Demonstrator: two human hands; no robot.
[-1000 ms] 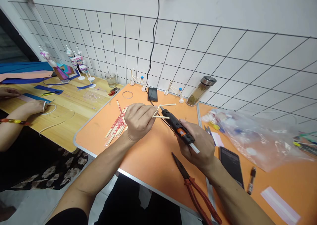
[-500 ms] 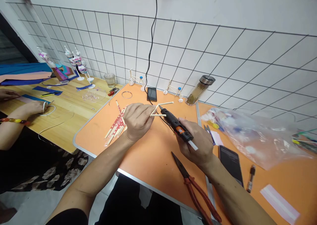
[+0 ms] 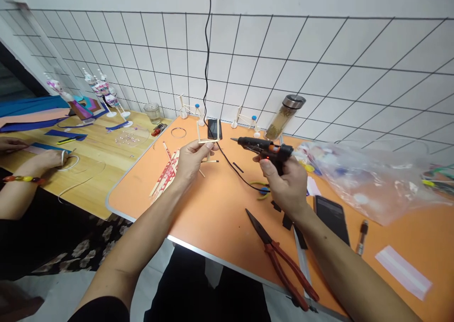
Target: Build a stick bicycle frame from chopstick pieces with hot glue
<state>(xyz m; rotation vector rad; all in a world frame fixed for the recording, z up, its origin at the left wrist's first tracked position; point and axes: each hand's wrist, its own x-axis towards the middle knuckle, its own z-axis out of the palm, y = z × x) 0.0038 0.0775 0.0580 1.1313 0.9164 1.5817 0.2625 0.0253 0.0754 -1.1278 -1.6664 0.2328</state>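
Stick frame: we find the stick frame [image 3: 209, 141] held up above the orange table [image 3: 198, 222], in front of the small dark phone [image 3: 214, 129]; two thin sticks stand up from a crosspiece.
Left hand: the left hand [image 3: 194, 160] is closed in a pinch, thumb and fingers on the crosspiece; we cannot tell how firmly.
Right hand: the right hand [image 3: 286, 185] is wrapped around the glue gun [image 3: 264, 148], a red light showing on its body.
Nozzle: it points towards the frame, apart from it.
Frame handling: we judge it very light, stiff along each stick but fragile at the joints; best pinched mid-crosspiece, clear of the corners and free ends.
Gun handling: we judge it rigid and moderately light, probably hot at the tip; the handle is the proper hold.
Cord: the black cord [image 3: 230, 165] lies across the table and could tug; its end is hidden from us.
Nearby: we note long-nosed pliers [image 3: 280, 258] and wrapped chopsticks [image 3: 166, 174], both on the table.
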